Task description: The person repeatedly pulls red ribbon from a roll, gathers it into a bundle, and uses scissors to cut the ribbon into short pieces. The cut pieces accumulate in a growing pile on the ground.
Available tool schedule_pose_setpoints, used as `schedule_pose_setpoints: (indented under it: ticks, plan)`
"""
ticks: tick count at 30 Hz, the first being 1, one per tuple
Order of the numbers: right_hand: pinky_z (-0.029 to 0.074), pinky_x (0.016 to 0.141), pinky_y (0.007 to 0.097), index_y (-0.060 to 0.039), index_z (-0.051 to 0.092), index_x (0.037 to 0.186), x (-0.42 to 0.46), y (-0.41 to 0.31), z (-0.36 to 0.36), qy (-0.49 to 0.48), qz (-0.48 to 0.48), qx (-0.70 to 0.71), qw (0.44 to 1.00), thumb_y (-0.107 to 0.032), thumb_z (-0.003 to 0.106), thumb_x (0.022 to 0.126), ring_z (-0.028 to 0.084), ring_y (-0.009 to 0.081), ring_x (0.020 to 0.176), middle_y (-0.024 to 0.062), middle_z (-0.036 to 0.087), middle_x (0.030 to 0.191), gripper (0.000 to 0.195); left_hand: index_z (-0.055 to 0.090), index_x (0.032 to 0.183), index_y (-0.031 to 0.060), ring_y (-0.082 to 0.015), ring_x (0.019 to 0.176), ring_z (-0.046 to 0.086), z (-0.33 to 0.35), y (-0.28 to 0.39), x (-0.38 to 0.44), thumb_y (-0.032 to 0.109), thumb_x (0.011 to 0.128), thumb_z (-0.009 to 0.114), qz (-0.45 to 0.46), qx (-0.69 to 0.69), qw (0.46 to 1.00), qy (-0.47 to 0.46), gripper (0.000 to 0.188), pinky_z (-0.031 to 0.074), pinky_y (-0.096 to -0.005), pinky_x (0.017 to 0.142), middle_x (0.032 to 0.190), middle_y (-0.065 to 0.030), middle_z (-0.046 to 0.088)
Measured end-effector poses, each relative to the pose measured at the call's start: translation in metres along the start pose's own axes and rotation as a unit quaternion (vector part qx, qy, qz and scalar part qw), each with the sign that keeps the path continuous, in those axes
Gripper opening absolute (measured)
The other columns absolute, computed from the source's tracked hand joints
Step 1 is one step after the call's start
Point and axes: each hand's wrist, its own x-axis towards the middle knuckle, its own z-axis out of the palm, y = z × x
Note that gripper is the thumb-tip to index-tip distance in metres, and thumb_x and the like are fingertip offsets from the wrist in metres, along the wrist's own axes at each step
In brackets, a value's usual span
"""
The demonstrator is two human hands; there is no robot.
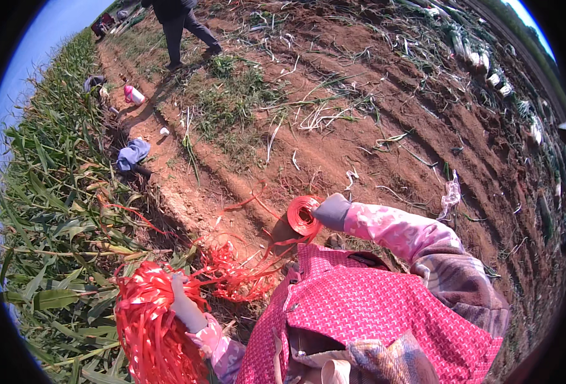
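My left hand (187, 302), in a grey glove, is closed on a big bundle of looped red plastic strapping ribbon (153, 331) at the lower left. In my right hand (332, 212), also gloved in grey, is a roll of the same red ribbon (300, 216), gripped by its right side, with its hollow core showing. Loose ribbon runs from the roll to a tangled heap (237, 273) on the ground between my hands. My fingers are partly hidden by the ribbon and the roll. A pink patterned apron (359, 302) covers my front.
Tall green crop plants (57, 192) line the left side. A person (180, 24) in dark clothes stands farther up the furrowed soil. Near the plants lie a blue-grey cloth (133, 154) and a pink and white container (133, 95). Harvested green onions (475, 57) lie at upper right.
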Motion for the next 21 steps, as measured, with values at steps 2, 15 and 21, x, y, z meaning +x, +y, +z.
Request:
schedule_pose_setpoints:
  ticks: [2,15,21]
  plan:
    - [0.055,0.056,0.0481,-0.0048,0.069,0.085,0.000,-0.075,-0.030,0.017,-0.096,0.035,0.995,-0.016,0.060,0.081,0.070,0.0354,0.066,0.0147,0.067,0.070,0.015,0.070,0.102,-0.0024,-0.0147,0.113,0.058,0.056,-0.030,-0.020,0.019,0.096,0.059,-0.011,0.048,0.946,-0.320,0.024,0.040,-0.0307,0.104,0.111,-0.0057,0.068]
    - [0.054,0.058,0.0466,-0.0094,0.074,0.084,0.028,-0.097,-0.072,0.028,-0.078,0.132,0.988,-0.023,0.068,0.073,0.071,0.0321,0.072,0.0113,0.071,0.076,0.019,0.057,0.124,-0.0022,-0.0223,0.111,0.060,0.126,-0.046,-0.072,0.018,0.097,0.052,-0.409,-0.281,0.640,-0.587,0.033,0.047,-0.0379,0.099,0.123,-0.0126,0.061]
    - [0.054,0.072,0.0431,-0.0122,0.074,0.093,0.027,-0.034,-0.021,0.118,0.039,0.315,0.941,-0.026,0.067,0.076,0.069,0.0315,0.085,0.0120,0.072,0.088,0.023,0.059,0.121,-0.0013,-0.0216,0.108,0.061,0.118,-0.041,-0.057,0.020,0.097,0.053,-0.337,-0.143,0.783,-0.503,0.032,0.049,-0.0378,0.097,0.120,-0.0112,0.062]
